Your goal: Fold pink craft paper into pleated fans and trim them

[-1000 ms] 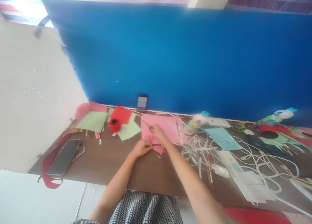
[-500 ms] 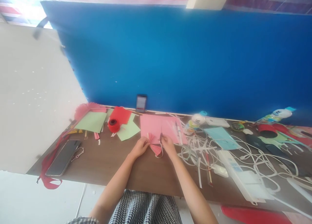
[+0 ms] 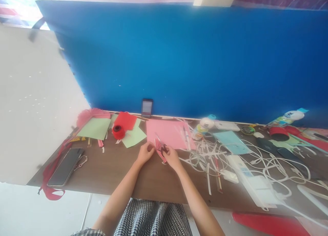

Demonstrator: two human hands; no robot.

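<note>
My left hand (image 3: 146, 152) pinches the edge of a pink pleated paper fan (image 3: 158, 144), which is gathered at its middle and spreads at both ends. In my right hand (image 3: 171, 157) is a small pair of scissors (image 3: 163, 149) with dark handles, its blades lying over the fan and pointing up and away from me. The right fingers cover part of the fan's lower end. Behind both hands a flat pink paper sheet (image 3: 164, 128) lies on the brown table (image 3: 159, 184), with a pen (image 3: 186, 133) on its right side.
Left are a phone (image 3: 65, 167), red strap (image 3: 50, 176), green paper (image 3: 94, 128) and a red roll (image 3: 118, 132). Tangled white cables (image 3: 205, 157), bottles (image 3: 203, 127) and a power strip (image 3: 247, 183) crowd the right. A small screen (image 3: 147, 107) leans against the blue panel (image 3: 179, 58).
My right hand has moved left with the scissors, bringing them from beside the fan to over it. The fan has turned slightly. My left hand keeps its hold, and the view has shifted a little.
</note>
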